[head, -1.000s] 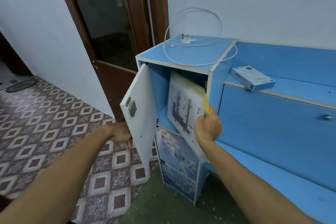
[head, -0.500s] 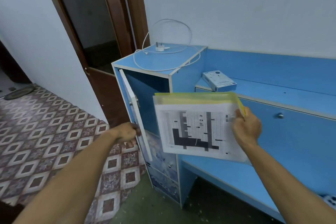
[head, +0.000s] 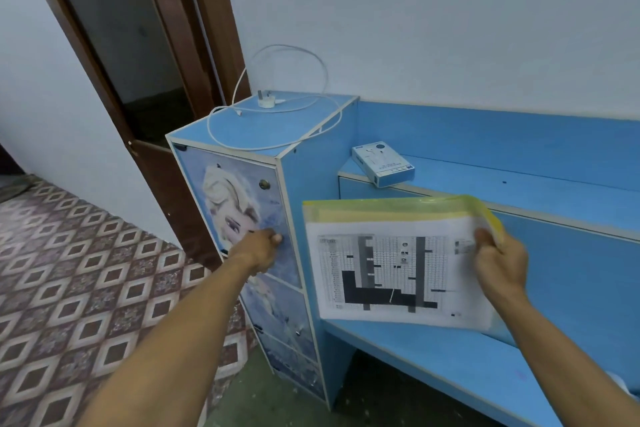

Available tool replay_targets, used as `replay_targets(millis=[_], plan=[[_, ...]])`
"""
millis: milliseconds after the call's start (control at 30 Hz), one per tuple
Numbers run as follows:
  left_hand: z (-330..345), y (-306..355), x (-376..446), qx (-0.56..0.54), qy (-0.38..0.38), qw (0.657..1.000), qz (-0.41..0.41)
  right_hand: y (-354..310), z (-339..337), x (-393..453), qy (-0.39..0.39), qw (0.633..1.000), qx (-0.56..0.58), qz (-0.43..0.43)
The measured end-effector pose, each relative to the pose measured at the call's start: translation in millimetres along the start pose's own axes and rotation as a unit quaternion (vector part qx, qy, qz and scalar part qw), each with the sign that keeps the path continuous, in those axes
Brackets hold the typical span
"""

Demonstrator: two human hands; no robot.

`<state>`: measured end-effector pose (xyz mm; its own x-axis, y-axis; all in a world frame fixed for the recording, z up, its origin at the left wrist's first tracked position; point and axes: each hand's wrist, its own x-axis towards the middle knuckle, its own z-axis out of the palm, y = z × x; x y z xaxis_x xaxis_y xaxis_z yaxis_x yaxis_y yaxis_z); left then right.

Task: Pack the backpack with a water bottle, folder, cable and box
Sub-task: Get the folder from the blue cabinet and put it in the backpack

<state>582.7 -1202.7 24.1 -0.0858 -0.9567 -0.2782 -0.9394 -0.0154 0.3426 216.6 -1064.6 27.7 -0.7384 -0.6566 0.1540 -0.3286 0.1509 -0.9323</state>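
Right grip (head: 498,262): the fingers and thumb are curled round the right edge of the folder (head: 398,263), a clear yellow-tinted sleeve with a printed grid sheet inside, held in the air with its face toward the camera, in front of the blue desk (head: 450,350) and just right of the cabinet (head: 304,218). Left grip (head: 263,248): the hand rests against the lower right part of the cabinet's upper door (head: 235,204), which lies flush with the cabinet front; whether its fingers are curled round anything cannot be told from this angle. A white cable (head: 277,107) lies in loose loops on top of the cabinet, its plug (head: 266,101) standing near the back edge. A small white and blue box (head: 382,165) lies flat on the raised ledge of the desk, right of the cabinet and above the folder. Patterned tile floor (head: 86,270) spreads to the left, with a dark wooden doorway (head: 166,45) behind the cabinet.
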Motion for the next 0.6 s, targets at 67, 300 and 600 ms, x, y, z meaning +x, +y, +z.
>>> replay_targets(millis=[67,300,600], plan=[[0.3,-2.1,1.6,-0.002,0.012,1.0,0.008,-1.6,1.5,1.0,-0.007,1.0,0.013,0.004],[16.7,-4.5,-31.6,-0.312,0.117,0.943,-0.029,-9.9,19.2,-4.0,-0.075,0.996,0.048,-0.005],[16.5,-58.9,-134.0,-0.635,-0.021,0.77,0.065,-32.7,63.9,-48.2,-0.225,0.971,0.079,0.023]])
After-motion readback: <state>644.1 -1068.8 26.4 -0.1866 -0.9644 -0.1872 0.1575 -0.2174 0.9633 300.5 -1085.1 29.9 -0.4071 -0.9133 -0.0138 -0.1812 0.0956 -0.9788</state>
